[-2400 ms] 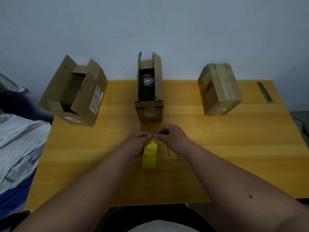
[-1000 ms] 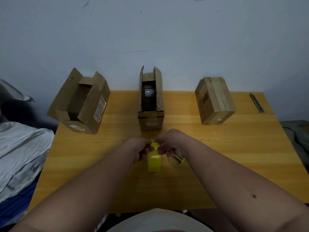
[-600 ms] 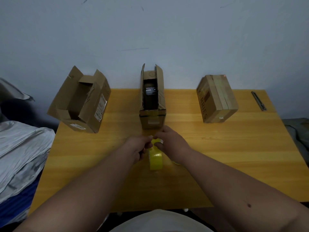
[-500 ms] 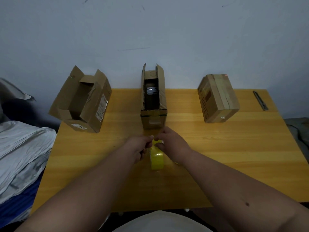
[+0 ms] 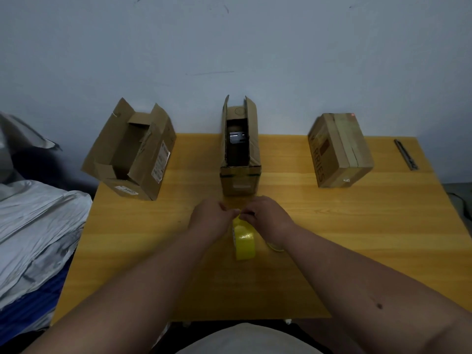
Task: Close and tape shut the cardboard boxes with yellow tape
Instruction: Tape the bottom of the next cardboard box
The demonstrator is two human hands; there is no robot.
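A roll of yellow tape stands on edge at the middle of the wooden table. My left hand and my right hand meet over its top, and both pinch the roll there. Three cardboard boxes stand along the back. The left box is open with its flaps up. The narrow middle box is open too, with something dark inside. The right box is closed, with tape along its top seam.
Another yellowish ring peeks out under my right wrist. A thin dark metal tool lies at the table's back right corner. Grey plastic sheeting is piled left of the table. A blue-grey wall stands behind the boxes.
Both hands have stayed on top of the tape roll with only small finger shifts. The camera has shifted slightly; the boxes have not moved.
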